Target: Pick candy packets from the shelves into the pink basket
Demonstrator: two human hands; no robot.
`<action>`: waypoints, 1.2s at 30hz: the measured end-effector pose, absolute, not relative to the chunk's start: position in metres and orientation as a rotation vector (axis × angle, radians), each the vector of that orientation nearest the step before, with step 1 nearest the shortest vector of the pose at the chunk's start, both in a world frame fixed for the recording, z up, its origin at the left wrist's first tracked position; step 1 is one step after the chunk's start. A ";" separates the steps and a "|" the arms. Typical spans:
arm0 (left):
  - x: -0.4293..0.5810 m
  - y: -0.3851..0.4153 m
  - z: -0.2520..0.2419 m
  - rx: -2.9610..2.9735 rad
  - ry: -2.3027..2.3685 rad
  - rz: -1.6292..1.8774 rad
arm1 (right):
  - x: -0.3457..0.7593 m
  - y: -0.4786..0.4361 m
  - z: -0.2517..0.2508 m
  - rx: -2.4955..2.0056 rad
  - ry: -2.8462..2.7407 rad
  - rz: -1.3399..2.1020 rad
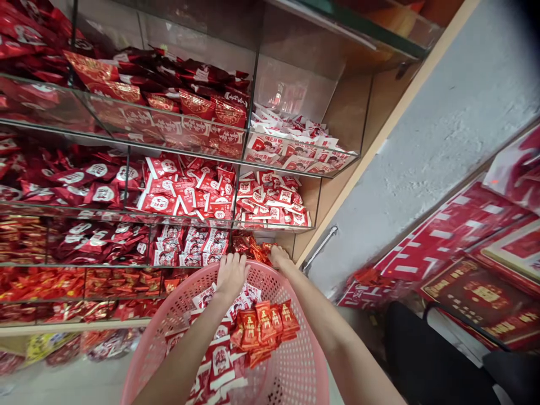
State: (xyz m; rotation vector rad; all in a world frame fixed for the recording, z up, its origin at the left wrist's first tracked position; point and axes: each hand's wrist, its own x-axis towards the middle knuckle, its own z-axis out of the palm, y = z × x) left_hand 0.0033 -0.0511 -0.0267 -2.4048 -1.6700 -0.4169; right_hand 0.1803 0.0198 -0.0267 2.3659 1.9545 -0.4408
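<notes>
A pink perforated plastic basket (pixel 310 332) stands in front of the shelves. White-and-red printed packets (pixel 221 360) and a pile of orange-red candy packets (pixel 264 326) lie inside it. My left hand (pixel 232 277) is at the basket's far rim, with its fingers curled over the edge. Past the rim, my right hand (pixel 279 257) reaches into a low shelf compartment, against shiny red packets (pixel 255 247). Its fingertips are partly hidden among these packets, so their grip is unclear.
Glass-fronted shelves hold red and maroon packets (pixel 97 180) and white-and-red packets (pixel 274 199). The wooden side panel (pixel 341 194) meets a grey wall (pixel 405 169). Red gift boxes (pixel 485 292) stand on the right, near a black object (pixel 422 354). Bagged goods (pixel 105 343) lie under the bottom shelf.
</notes>
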 end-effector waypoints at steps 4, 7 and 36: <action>0.003 -0.051 -0.027 -2.404 -1.668 -0.442 | 0.181 0.017 -0.028 2.399 2.023 -0.404; 0.002 -0.051 -0.029 -2.409 -1.668 -0.466 | 0.181 0.004 -0.016 2.479 2.104 -0.351; 0.002 -0.049 -0.030 -2.410 -1.627 -0.498 | 0.182 -0.158 -0.001 2.647 2.044 -2.701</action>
